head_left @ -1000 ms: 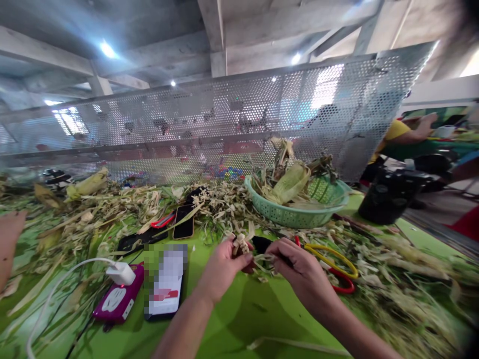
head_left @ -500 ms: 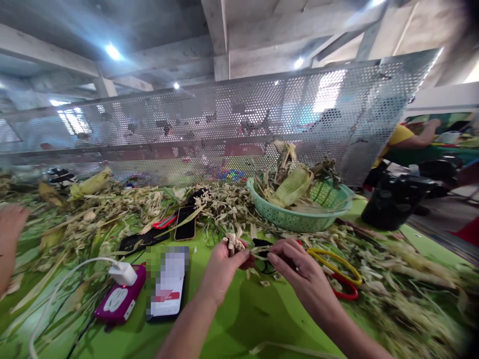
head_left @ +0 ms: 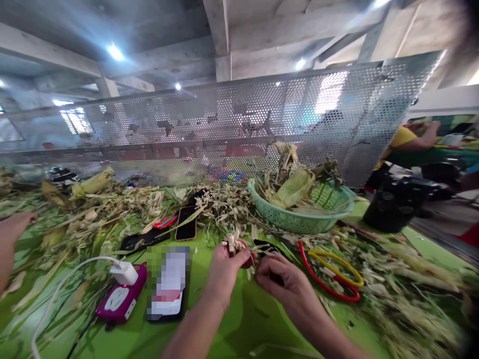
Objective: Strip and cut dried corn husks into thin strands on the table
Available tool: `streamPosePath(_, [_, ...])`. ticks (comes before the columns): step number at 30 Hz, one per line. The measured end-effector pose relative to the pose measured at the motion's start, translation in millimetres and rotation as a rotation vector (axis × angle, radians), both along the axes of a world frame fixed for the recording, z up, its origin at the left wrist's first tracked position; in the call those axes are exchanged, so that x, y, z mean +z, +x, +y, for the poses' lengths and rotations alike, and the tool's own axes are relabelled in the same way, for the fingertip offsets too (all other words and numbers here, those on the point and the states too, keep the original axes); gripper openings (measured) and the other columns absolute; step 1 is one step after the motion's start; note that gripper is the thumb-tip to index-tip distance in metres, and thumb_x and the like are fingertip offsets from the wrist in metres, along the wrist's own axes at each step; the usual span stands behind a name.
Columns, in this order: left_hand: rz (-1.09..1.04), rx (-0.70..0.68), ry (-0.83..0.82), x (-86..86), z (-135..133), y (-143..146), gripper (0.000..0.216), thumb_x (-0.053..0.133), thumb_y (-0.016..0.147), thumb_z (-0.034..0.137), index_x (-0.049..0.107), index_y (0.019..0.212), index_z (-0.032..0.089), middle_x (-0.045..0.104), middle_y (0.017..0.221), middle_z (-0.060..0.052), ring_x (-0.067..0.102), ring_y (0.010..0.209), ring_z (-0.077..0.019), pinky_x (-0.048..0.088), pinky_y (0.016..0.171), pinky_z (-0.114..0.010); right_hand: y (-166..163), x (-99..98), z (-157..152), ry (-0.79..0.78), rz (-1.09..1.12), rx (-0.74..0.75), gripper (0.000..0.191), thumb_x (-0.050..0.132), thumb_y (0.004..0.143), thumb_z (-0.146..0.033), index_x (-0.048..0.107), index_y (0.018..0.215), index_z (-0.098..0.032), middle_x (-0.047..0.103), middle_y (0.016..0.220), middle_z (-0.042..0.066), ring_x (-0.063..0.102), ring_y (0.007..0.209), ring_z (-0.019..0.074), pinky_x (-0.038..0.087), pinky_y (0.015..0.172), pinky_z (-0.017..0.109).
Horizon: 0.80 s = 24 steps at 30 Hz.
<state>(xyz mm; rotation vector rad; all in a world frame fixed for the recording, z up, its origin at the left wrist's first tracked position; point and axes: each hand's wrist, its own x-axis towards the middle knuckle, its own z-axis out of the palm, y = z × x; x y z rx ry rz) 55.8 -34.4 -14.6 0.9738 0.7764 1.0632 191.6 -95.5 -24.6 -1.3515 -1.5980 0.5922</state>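
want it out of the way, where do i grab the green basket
Probably the near rim of the basket, from the front: the lip is bare there, while husks and a corn ear pile up toward the back. It sits upright, so lift straight up.

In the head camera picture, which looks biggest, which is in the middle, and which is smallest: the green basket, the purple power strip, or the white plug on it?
1. green basket: looks largest, even though it sits farther away.
2. purple power strip: being nearer the camera makes it look bigger than it is.
3. white plug: clearly smallest.
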Motion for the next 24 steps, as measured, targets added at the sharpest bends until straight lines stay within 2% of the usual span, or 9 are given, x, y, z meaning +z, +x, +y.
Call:
streamPosePath(4, [-0.014, 0.010, -0.031, -2.3, -2, 3, 0.020, 0.074, 0.064, 0.023, 0.062, 0.079, 0.016, 0.067, 0.068, 0.000, 0.062, 0.064, -0.0147, 0.048, 0.066, -0.026, -10, -2.1, -2, 0.042, -0.084, 0.035, 0.018, 0.057, 0.085, -0.023, 0.060, 0.067, -0.021, 0.061, 0.083, 0.004, 0.057, 0.082, 0.0203, 0.044, 0.072, 0.029])
streamPosePath(7, [-0.010, 0.008, -0.008, -0.2, 1, 1, 0.020, 0.072, 0.066, 0.024, 0.062, 0.082, 0.016, 0.066, 0.067, 0.001, 0.061, 0.065, -0.0147, 0.047, 0.066, -0.026, -6, 2.9, -3, 0.032, -0.114, 0.045, 0.018, 0.057, 0.087, -0.028, 0.062, 0.072, -0.021, 0.060, 0.084, 0.004, 0.057, 0.080, 0.0193, 0.044, 0.071, 0.028])
streamPosePath(13, [0.054, 0.043, 0.032, 4.0, 4, -4, 0.017, 0.070, 0.069, 0.024, 0.061, 0.082, 0.017, 0.065, 0.067, 0.001, 0.059, 0.063, -0.0140, 0.047, 0.064, -0.026, 10, 12.7, -4, -0.053, 0.038, -0.159, 0.032, 0.055, 0.087, -0.049, 0.054, 0.073, -0.020, 0.046, 0.063, -0.003, 0.044, 0.058, 0.0139, 0.034, 0.051, 0.023])
streamPosePath(18, [0.061, 0.059, 0.047, 0.8, 4, -4, 0.017, 0.069, 0.071, 0.024, 0.062, 0.085, 0.017, 0.066, 0.072, 0.000, 0.061, 0.068, -0.0155, 0.049, 0.067, -0.027, 14, 13.1, -3, 0.026, 0.046, -0.151, 0.026, 0.052, 0.089, -0.042, 0.059, 0.076, -0.020, 0.053, 0.070, 0.000, 0.049, 0.065, 0.0156, 0.038, 0.056, 0.023])
streamPosePath(24, [0.043, 0.083, 0.078, -2.4, 6, -2, 0.015, 0.068, 0.071, 0.024, 0.062, 0.082, 0.017, 0.065, 0.068, 0.001, 0.060, 0.064, -0.0141, 0.048, 0.065, -0.025, 0, 12.3, -10, 0.092, -0.240, -0.016, 0.025, 0.048, 0.092, -0.028, 0.056, 0.070, -0.020, 0.054, 0.072, 0.001, 0.053, 0.066, 0.0152, 0.039, 0.059, 0.024])
